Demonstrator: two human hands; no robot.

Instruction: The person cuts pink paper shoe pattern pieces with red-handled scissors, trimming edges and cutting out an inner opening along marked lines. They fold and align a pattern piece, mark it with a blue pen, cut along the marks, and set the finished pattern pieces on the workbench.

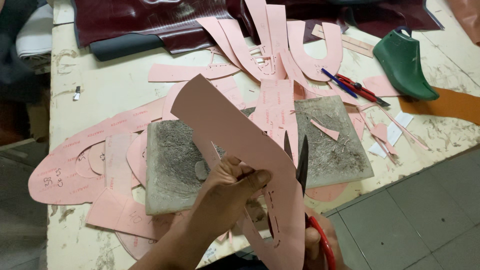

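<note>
Left hand (227,187), fingers curled and thumb pressed down, pinches a curved pink paper pattern (235,140) raised above the table's (110,85) near edge. Right hand (317,245), largely hidden behind the pattern, grips red-handled scissors (305,200) with blades parted at the pattern's edge, over a scarred grey cutting slab (330,145).

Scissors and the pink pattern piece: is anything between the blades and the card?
Nothing visible. The left hand pinches the pink pattern piece above the grey cutting slab; the scissors, in the right hand, stand open right at the card's right edge.
</note>
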